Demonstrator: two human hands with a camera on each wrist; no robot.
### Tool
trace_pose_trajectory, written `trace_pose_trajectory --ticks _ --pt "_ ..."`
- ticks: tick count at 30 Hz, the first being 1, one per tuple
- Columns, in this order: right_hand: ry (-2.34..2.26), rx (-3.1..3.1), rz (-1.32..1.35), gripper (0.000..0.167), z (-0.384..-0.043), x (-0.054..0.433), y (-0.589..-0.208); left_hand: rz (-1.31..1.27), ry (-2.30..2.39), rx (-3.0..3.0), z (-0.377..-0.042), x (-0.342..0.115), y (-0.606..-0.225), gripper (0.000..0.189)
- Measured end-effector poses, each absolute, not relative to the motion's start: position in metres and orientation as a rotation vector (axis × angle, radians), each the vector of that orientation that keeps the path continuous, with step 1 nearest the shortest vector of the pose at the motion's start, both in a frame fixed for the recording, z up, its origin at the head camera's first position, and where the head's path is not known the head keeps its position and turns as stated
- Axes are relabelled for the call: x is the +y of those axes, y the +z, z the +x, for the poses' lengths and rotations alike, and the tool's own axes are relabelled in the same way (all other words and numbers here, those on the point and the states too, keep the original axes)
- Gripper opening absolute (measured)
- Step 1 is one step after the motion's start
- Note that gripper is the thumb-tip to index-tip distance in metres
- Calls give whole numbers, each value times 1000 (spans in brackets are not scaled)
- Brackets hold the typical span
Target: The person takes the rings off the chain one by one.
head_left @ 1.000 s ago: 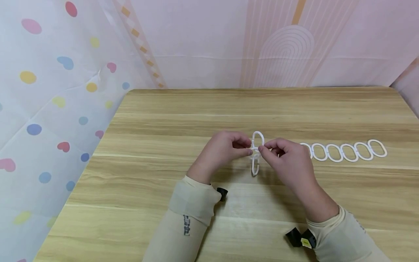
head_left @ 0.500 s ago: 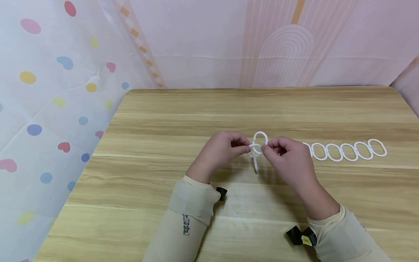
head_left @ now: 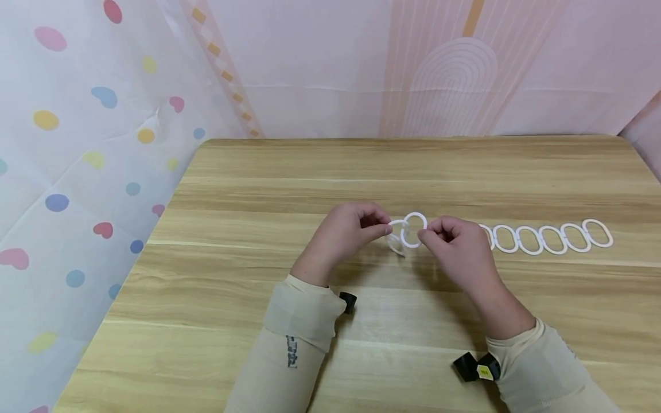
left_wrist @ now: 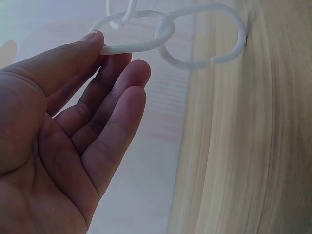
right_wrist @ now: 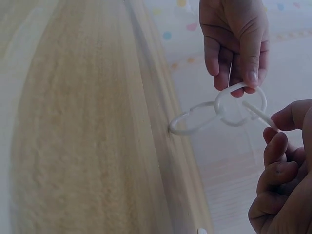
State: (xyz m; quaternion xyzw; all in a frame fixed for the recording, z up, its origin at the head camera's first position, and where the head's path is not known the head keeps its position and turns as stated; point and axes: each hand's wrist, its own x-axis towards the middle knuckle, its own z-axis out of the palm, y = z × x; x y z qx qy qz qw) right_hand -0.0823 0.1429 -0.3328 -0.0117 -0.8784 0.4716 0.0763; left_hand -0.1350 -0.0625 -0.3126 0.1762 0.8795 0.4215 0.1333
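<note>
Over the table, three white plastic chain links hang joined between the two hands. My left hand (head_left: 343,241) pinches the middle link (left_wrist: 139,48) between thumb and fingertips. From it hangs a C-shaped link (left_wrist: 212,6) with a small gap in its side, seen in the left wrist view. My right hand (head_left: 462,249) pinches the other end link (head_left: 415,214), which passes through the middle one. In the right wrist view my right thumb and index finger hold that link's edge, the other fingers curled below.
A row of several white links (head_left: 601,246) lies on the wooden table (head_left: 170,321) at the right, its near end partly hidden by my right hand. Patterned cloth (head_left: 320,69) stands behind the table and at its left side.
The hands have drawn slightly apart. The right link has turned from upright and narrow to face the head camera, and moved right of the middle link; the hanging link has tilted.
</note>
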Motion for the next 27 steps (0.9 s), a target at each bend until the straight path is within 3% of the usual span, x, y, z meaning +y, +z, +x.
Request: trace_pose_trajectory --ticks 27 --pt "1439 -2656 -67 17 -88 154 -335 506 1242 2554 -138 -63 -315 6"
